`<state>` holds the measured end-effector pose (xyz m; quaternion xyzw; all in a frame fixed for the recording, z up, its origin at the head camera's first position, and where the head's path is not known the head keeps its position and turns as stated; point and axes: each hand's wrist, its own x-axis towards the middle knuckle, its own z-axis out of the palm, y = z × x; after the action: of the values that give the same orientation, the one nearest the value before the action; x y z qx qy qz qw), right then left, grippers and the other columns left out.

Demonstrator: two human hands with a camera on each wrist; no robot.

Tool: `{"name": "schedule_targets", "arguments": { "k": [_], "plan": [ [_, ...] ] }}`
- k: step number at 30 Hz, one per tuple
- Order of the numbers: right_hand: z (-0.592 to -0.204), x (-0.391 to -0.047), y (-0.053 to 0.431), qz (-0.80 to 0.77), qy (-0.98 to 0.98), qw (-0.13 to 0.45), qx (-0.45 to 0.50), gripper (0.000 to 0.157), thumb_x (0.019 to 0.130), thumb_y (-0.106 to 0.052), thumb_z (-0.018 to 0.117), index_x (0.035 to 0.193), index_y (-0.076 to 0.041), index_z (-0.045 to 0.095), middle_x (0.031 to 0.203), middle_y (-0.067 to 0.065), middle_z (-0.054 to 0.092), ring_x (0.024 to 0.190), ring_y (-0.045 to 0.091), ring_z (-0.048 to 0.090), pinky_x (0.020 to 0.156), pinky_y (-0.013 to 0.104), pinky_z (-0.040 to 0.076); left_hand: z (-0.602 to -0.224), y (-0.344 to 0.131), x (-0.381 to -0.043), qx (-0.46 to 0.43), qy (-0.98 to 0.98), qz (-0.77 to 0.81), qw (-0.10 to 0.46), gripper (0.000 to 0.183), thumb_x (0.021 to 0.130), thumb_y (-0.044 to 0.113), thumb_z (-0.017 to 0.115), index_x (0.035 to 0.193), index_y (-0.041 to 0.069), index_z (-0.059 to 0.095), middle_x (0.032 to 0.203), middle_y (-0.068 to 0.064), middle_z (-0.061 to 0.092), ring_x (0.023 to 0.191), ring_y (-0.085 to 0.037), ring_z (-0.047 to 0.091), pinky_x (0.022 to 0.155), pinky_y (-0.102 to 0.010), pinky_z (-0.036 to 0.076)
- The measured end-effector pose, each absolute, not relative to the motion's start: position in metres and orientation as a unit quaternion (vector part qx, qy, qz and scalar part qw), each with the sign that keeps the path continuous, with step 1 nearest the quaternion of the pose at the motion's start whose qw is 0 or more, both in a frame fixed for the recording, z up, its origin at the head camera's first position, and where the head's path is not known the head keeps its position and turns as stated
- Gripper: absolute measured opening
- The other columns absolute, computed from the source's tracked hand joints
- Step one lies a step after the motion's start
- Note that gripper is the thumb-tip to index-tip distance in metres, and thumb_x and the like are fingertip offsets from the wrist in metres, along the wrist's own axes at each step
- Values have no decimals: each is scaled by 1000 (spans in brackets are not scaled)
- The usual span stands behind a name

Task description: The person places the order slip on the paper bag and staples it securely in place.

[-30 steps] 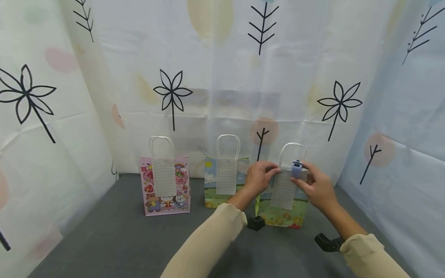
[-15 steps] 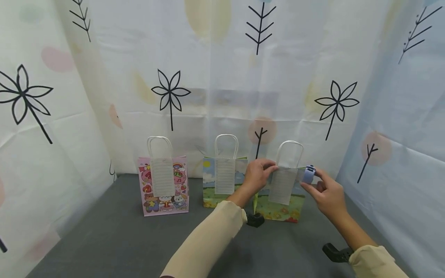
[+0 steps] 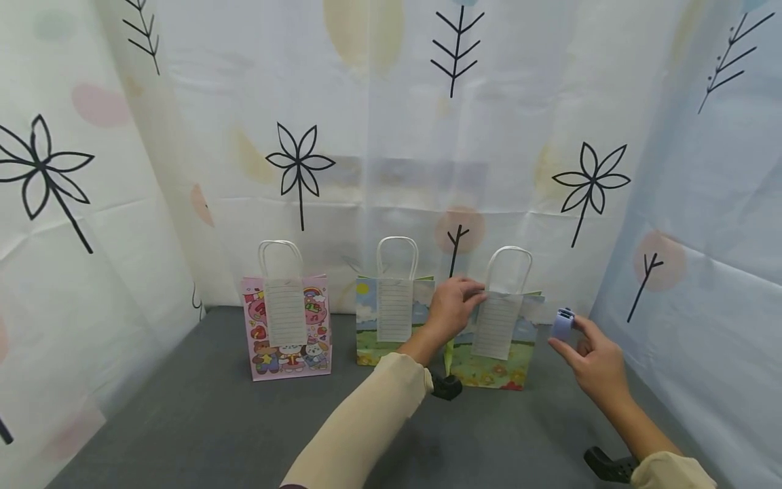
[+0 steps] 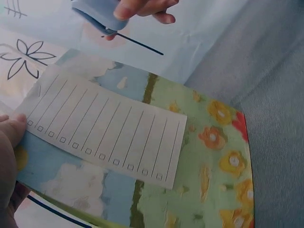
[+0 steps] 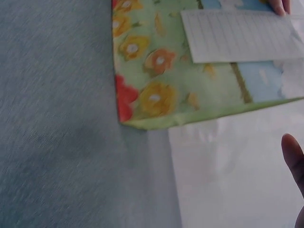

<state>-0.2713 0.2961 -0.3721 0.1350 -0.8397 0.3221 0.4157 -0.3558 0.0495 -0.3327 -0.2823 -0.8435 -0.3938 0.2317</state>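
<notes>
My left hand (image 3: 451, 307) pinches the top left edge of a flower-meadow paper bag (image 3: 495, 372), its thumb beside a lined checklist slip (image 3: 496, 327). In the left wrist view the slip lies flat on the bag's front, with a thin staple-like mark near its top. My right hand (image 3: 600, 358) holds a small light-blue stapler (image 3: 562, 324) between thumb and fingers. It stands off to the right of the bag, apart from it. A white handle (image 3: 510, 250) rises from the bag. In the right wrist view only part of the right thumb (image 5: 292, 154) shows.
A pink cartoon bag (image 3: 292, 363) stands at the left and a second meadow bag (image 3: 373, 354) in the middle, each with a lined slip on its front. Grey cloth covers the table (image 3: 201, 421). A patterned white curtain (image 3: 379, 183) encloses the back and sides.
My right hand has moved right and down with the stapler, from the bag's top edge to clear of the bag. The left hand keeps its hold at the bag's top, almost still.
</notes>
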Motion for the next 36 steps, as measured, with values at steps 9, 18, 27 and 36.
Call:
{"name": "schedule_targets", "arguments": {
  "k": [9,18,27,36],
  "plan": [
    [-388,-269,312,291,-878,368,101,54,80,-14,81,123,4,52,91,23,65,51,2,36,42,24,29,-331,47,-350,-273,-876,-163,363,26,91,37,67,115,28,73,111,8,61,99,-12,53,83,-28,43],
    [-398,-270,330,283,-922,263,34,55,88,-28,74,123,8,49,86,19,62,56,12,50,45,28,39,-332,49,-348,-280,-871,-92,393,29,91,35,69,119,29,71,102,5,52,85,-11,44,70,-23,40],
    [-403,-277,345,270,-949,160,11,60,89,-32,72,119,16,53,107,33,59,84,38,63,62,41,49,-338,45,-351,-305,-848,-158,403,31,88,15,74,119,16,69,110,-1,56,93,-14,51,79,-23,47],
    [-412,-283,354,282,-954,86,-48,65,88,-37,71,116,19,53,105,35,60,93,43,58,74,52,47,-343,41,-354,-318,-811,-136,472,28,88,5,69,115,13,71,109,-1,63,97,-16,55,88,-23,46]
  ]
}}
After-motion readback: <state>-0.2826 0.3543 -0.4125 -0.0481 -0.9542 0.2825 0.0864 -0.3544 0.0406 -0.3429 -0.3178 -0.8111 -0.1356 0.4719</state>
